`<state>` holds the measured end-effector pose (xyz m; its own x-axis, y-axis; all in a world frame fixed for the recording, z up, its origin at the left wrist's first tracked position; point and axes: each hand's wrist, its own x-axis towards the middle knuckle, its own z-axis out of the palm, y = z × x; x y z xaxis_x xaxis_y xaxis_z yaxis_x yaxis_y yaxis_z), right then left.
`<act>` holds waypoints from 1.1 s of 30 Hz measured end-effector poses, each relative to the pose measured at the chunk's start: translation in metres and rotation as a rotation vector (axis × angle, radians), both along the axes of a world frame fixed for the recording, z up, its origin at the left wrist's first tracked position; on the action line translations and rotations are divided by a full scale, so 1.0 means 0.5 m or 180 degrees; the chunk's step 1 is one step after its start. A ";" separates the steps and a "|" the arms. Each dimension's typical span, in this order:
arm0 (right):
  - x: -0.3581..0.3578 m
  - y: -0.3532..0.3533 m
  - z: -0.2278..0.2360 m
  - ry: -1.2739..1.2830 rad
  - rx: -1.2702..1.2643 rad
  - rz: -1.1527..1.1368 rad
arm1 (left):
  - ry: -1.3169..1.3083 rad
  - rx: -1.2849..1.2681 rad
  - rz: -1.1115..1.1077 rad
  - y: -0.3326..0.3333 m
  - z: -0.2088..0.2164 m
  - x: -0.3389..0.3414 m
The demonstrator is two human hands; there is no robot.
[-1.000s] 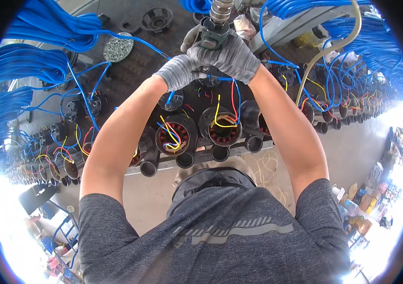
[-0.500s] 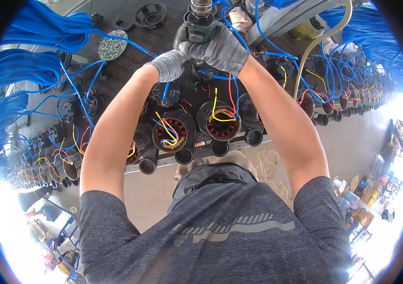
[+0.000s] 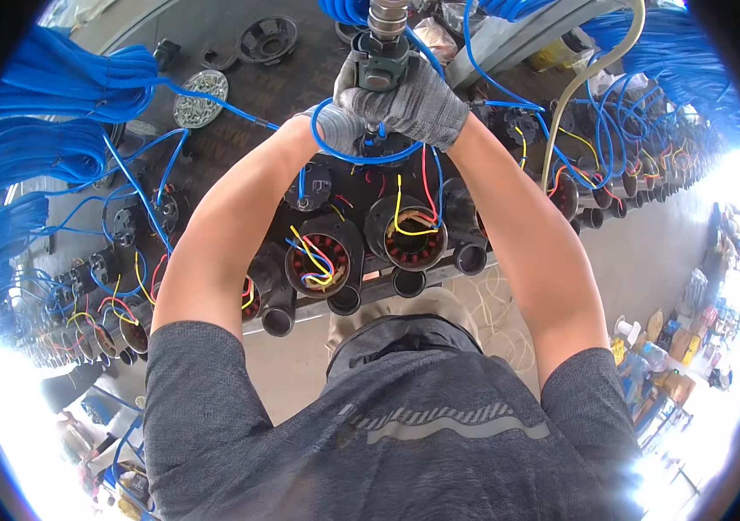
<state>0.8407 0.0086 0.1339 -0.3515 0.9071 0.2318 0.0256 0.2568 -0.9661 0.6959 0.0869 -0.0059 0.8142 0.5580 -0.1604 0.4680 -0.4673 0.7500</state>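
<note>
My right hand (image 3: pixel 413 100), in a grey knit glove, is wrapped round a dark green air screwdriver (image 3: pixel 379 74) with a metal fitting on top. The tool stands upright, its tip over a black round cap (image 3: pixel 394 143) on the bench. My left hand (image 3: pixel 342 128), gloved alike, is low beside the tip; its fingers are hidden beneath the right hand. A loop of blue cable (image 3: pixel 361 160) hangs in front of it. Just nearer me are two open pump motor housings, one on the left (image 3: pixel 322 260) and one on the right (image 3: pixel 406 239), with red windings and yellow, red and blue wires.
Rows of similar motor housings run along the bench edge to both sides. Blue cable coils (image 3: pixel 57 78) are heaped at far left and right. A dish of screws (image 3: pixel 201 98) and a black round part (image 3: pixel 267 40) lie at the back left. A pale hose (image 3: pixel 591 69) hangs at right.
The screwdriver and right hand have shifted slightly right and nearer me. The blue cable now loops in front of my left hand, which has moved right and lower.
</note>
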 end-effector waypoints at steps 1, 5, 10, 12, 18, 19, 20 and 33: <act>0.007 -0.002 0.003 -0.0312 0.0111 -0.0030 | -0.0099 0.0214 0.0124 0.008 -0.003 0.016; 0.017 -0.011 0.015 -0.0301 0.0190 0.0016 | -0.0248 0.0789 0.0416 0.030 -0.002 0.058; -0.022 -0.009 0.015 -0.0019 0.0135 -0.0048 | 0.0053 0.1383 0.0372 -0.001 0.019 -0.004; -0.044 -0.010 0.011 -0.0004 0.0228 0.0023 | 0.0685 0.1693 -0.0143 -0.033 0.030 -0.050; -0.060 -0.039 0.002 -0.0198 0.0100 0.0034 | 0.1617 0.1714 -0.0775 -0.095 0.058 -0.111; -0.057 -0.045 0.002 -0.0080 0.0304 -0.0030 | 0.1574 0.1816 -0.0714 -0.095 0.061 -0.109; -0.055 -0.051 0.002 -0.0095 0.0302 -0.0024 | 0.1527 0.1924 -0.0650 -0.095 0.063 -0.104; -0.053 -0.065 0.001 0.0334 0.0019 -0.0456 | 0.1507 0.1592 -0.0577 -0.080 0.030 -0.086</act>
<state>0.8144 -0.0239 0.1345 -0.1923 0.9446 0.2658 -0.0385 0.2634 -0.9639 0.6529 0.0469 0.0091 0.8074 0.5194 -0.2799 0.5728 -0.8038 0.1606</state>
